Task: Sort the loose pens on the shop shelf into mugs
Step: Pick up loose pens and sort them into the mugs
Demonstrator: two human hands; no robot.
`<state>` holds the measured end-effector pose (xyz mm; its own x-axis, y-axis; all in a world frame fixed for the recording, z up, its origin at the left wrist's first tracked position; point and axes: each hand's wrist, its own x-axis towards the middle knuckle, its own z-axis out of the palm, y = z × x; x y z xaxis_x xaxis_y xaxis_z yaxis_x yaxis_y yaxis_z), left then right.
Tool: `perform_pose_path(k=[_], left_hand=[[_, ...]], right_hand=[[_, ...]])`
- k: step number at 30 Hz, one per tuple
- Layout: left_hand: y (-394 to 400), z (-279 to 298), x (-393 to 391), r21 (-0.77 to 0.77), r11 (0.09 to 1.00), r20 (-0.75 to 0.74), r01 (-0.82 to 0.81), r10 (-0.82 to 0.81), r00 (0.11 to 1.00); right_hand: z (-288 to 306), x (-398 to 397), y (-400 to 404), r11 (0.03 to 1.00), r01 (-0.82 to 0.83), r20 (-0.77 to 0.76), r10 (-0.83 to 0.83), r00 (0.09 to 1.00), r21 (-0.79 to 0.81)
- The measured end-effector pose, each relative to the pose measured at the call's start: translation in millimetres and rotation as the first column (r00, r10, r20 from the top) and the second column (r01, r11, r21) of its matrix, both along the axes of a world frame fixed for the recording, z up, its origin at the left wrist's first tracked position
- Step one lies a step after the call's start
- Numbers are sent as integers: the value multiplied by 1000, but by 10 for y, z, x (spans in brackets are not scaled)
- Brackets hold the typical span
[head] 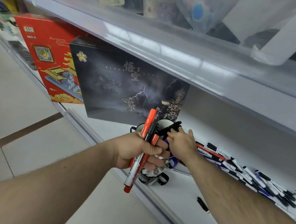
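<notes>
Pens [244,172] lie loose in a long heap on the white shelf [182,189], right of the mugs and partly behind the right forearm. Left hand [137,151]: fingers curled round a small bundle of markers [142,150], mostly red with one black, held upright in the fist with both ends protruding. Right hand [181,142]: reaching over the far mug [164,124], fingertips pinching a black pen [173,126] at its rim. A second, darker mug [139,128] stands just beside it; a patterned mug [152,177] sits below the left hand, near the shelf edge. Handling, as judged: the pens are light, rigid and smooth-barrelled, so they roll and slide easily; grip at mid-barrel rather than by the cap, which may pull off. A fistful risks slipping lengthwise. Behind the mugs stand a dark box [128,86] and a red box [47,56].
</notes>
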<state>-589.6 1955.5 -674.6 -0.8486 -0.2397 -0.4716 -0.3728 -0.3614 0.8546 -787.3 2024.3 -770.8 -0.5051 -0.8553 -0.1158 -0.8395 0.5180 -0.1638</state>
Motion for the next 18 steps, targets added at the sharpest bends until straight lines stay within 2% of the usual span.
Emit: perform_pose_path(k=[1, 2, 3, 4, 5, 7, 9, 11, 14, 15, 18], left_hand=[[24, 25, -17, 5, 1000, -7, 15, -15, 1000], [55, 51, -34, 10, 999, -16, 35, -34, 999], [83, 71, -54, 10, 999, -27, 53, -53, 998], [120, 93, -72, 8, 998, -37, 69, -68, 997], [160, 110, -91, 4, 996, -47, 84, -84, 995], [240, 130, -130, -4, 993, -64, 118, -118, 991], [335, 173, -170, -24, 986, -89, 165, -166, 982], [452, 219, -221, -77, 975, -97, 207, -214, 972], [669, 330, -283, -178, 946, -53, 272, -285, 957], [737, 354, -307, -208, 933, -48, 293, -309, 950], [897, 396, -375, -267, 892, -54, 364, -391, 919]], right_hand=[[125, 48, 46, 972, 142, 175, -110, 978, -185], [286, 121, 108, 888, 316, 378, -181, 908, -334], [456, 195, 177, 775, 474, 568, -184, 802, -419], [654, 285, 272, 683, 587, 708, -143, 691, -435], [831, 363, 387, 648, 643, 785, -111, 610, -408], [1132, 506, 643, 671, 639, 844, -38, 535, -375], [1381, 630, 893, 737, 576, 862, 16, 507, -353], [1515, 718, 1066, 793, 504, 842, 21, 539, -342], [1523, 753, 1218, 831, 422, 702, -55, 710, -362], [1518, 749, 1271, 828, 430, 675, -87, 733, -361], [1552, 709, 1478, 805, 507, 716, -155, 680, -307]])
